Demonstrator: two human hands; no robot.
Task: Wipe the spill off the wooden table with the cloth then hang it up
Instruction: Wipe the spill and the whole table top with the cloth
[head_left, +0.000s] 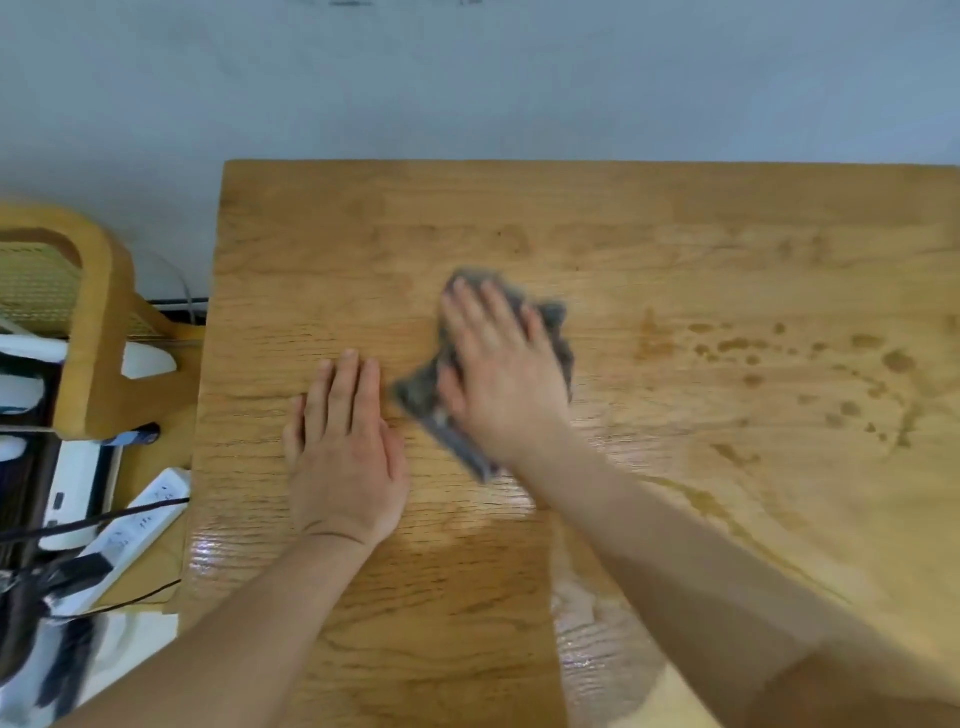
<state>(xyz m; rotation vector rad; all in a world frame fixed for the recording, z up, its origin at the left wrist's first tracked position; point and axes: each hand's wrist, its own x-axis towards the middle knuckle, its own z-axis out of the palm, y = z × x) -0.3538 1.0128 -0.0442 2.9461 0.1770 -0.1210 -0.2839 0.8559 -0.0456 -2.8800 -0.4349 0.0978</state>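
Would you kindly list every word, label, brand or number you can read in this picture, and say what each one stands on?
No legible text anywhere.
White power strip: small dark marks by the sockets, too blurred to read.
White device beside it: a small dark mark, unreadable.
Wooden table, cloth: no lettering visible.

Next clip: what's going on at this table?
A person is wiping a wooden table with a grey cloth. The right hand presses flat on the cloth near the table's middle, and the left hand rests flat on the bare wood beside it. Drops and streaks of spill lie further right, not yet wiped. The cloth has not been hung up.
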